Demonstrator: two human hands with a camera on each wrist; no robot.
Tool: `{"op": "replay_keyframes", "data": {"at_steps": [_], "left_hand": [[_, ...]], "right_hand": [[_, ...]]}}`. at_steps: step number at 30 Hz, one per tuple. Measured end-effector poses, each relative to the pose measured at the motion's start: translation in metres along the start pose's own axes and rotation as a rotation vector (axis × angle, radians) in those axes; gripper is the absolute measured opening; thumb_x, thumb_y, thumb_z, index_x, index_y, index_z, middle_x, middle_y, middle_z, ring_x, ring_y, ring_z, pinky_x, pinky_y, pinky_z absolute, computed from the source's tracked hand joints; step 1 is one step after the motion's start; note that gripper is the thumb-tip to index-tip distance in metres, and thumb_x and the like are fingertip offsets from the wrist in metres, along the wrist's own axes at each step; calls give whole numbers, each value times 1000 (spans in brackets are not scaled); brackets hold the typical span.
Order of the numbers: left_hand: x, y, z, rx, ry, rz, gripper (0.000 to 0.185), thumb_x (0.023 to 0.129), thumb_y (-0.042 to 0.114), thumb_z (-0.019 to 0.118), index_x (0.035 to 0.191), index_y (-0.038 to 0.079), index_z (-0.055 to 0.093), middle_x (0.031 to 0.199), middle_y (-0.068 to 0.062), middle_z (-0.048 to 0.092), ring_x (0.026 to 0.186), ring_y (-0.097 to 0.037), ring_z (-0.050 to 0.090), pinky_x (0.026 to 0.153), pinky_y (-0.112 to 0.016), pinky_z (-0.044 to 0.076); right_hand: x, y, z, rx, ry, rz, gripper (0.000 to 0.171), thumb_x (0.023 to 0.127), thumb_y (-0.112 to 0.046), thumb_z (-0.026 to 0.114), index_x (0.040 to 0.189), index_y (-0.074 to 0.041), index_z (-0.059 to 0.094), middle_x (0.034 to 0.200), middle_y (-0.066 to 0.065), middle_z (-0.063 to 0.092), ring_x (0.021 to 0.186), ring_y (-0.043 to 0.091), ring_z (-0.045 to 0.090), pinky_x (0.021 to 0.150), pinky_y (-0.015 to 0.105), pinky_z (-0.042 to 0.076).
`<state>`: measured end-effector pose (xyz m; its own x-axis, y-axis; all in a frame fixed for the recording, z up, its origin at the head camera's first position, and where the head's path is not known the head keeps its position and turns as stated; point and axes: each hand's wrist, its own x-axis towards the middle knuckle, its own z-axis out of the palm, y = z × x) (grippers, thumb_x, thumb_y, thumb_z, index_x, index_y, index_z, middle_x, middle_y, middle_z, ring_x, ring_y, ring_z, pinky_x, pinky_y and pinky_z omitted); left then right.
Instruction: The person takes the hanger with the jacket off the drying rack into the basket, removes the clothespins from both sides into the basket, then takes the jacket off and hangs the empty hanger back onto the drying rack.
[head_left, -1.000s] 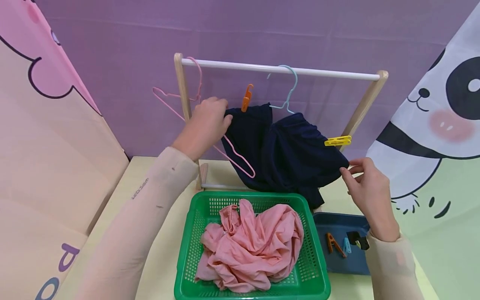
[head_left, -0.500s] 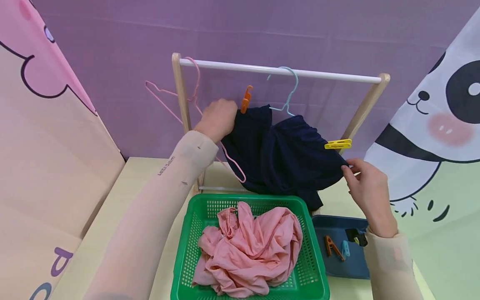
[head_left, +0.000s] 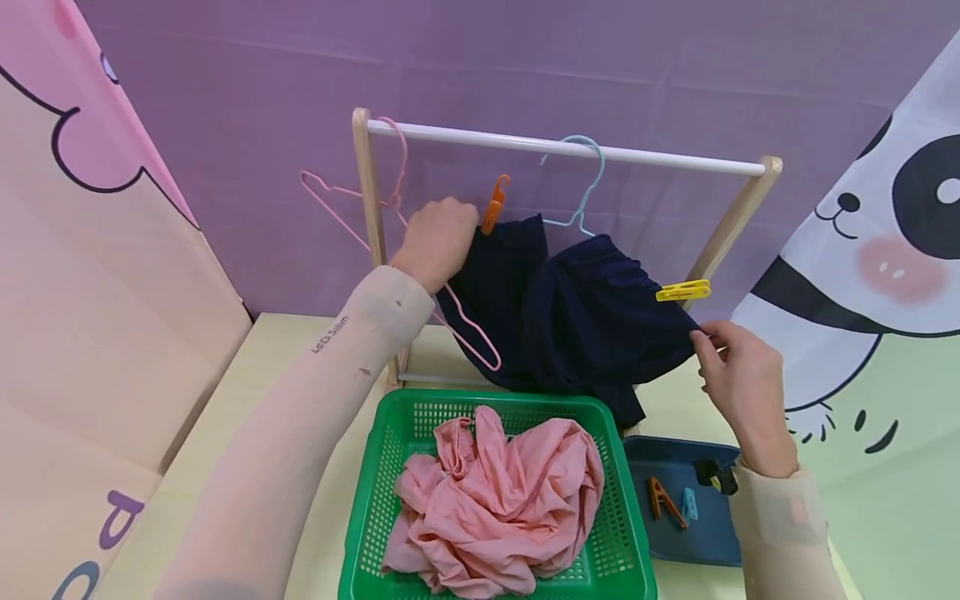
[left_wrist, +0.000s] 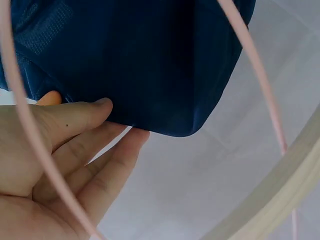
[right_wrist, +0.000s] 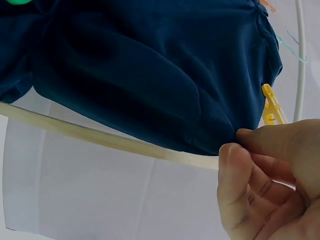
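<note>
Navy-blue cloth garment (head_left: pixel 570 308) on the rack is pinched at opposite edges by the left hand (head_left: pixel 438 242) and right hand (head_left: pixel 738 379), each grip closed on fabric. Green plastic mesh basket (head_left: pixel 375 492) holds crumpled pink cloth (head_left: pixel 502 500); dark blue tray (head_left: pixel 708 533) holds small pegs (head_left: pixel 671 500).

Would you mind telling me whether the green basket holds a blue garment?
No, the green basket holds a crumpled pink garment; the navy garment hangs above it.

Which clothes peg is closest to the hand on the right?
The yellow peg, clipped on the dark blue garment just above the right hand. The orange peg sits by the left hand instead.
</note>
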<state>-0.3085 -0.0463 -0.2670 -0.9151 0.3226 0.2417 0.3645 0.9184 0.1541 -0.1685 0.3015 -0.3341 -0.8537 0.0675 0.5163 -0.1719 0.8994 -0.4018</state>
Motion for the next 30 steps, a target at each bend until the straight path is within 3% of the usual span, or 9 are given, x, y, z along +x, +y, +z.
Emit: {"op": "replay_keyframes", "data": {"at_steps": [8, 16, 26, 30], "left_hand": [[-16, 22, -22, 50, 62, 60, 12, 97, 1, 62, 105, 4, 71, 87, -11, 65, 76, -27, 60, 71, -41, 56], [-55, 54, -36, 146, 92, 171, 9, 95, 7, 68, 102, 6, 73, 82, -9, 67, 69, -24, 62, 65, -40, 59], [-109, 68, -23, 193, 114, 309, 10, 95, 10, 69, 86, 8, 73, 68, -7, 63, 57, -21, 61, 52, -38, 57], [-129, 71, -20, 198, 79, 310, 9, 92, 11, 72, 83, 9, 72, 65, -5, 61, 54, -20, 59, 48, -37, 55]], "right_hand": [[6, 10, -18, 26, 86, 45, 23, 100, -16, 62, 107, 4, 71, 81, 20, 67, 47, -15, 45, 47, 7, 40], [1, 28, -29, 13, 107, 135, 26, 101, -17, 59, 109, 4, 71, 80, 22, 67, 43, -11, 47, 45, 9, 40], [-9, 46, -25, -55, 59, 141, 25, 101, -17, 58, 107, 3, 71, 77, 19, 67, 43, -12, 45, 45, 11, 39], [-12, 51, -20, -50, 38, 125, 23, 100, -16, 59, 107, 3, 70, 76, 18, 68, 43, -14, 43, 44, 13, 38]]}}
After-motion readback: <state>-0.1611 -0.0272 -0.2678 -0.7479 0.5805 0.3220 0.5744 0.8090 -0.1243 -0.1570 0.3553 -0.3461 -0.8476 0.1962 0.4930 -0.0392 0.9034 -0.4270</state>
